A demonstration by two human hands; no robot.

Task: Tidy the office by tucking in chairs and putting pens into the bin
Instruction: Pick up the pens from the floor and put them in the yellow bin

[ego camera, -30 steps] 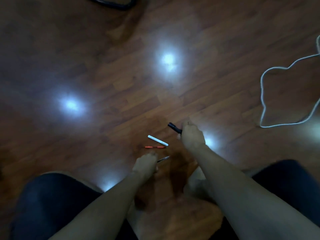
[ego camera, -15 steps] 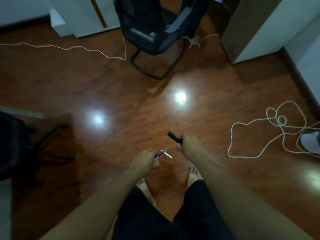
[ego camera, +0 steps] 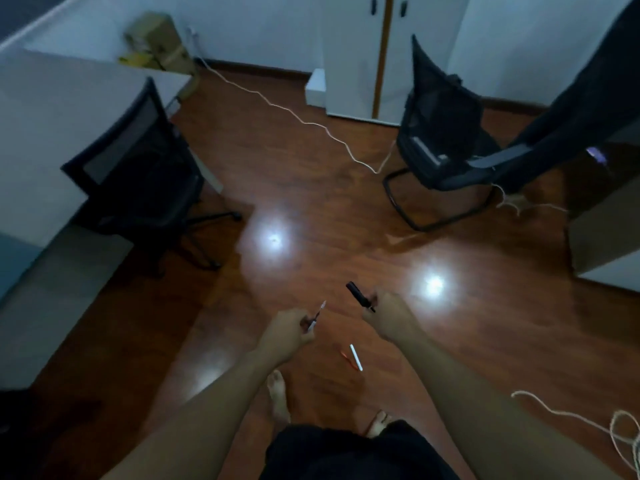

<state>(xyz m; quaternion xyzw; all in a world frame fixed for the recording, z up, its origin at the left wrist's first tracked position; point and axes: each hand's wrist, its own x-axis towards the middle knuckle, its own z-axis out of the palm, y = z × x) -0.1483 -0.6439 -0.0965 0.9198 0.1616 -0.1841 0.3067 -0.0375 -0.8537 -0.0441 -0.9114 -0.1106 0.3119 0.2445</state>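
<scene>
The left hand (ego camera: 289,336) is closed on a thin pen (ego camera: 317,317) and the right hand (ego camera: 389,315) is clamped on a black marker (ego camera: 358,296), each tip angled up and away from the body, probably so both can be carried off together. A red pen (ego camera: 346,356) and a white pen (ego camera: 356,357) lie side by side on the floor (ego camera: 311,188) between the hands, not yet collected. No bin shows, and the chair (ego camera: 440,133) on the right stands well out from any desk, so tucking looks undone.
</scene>
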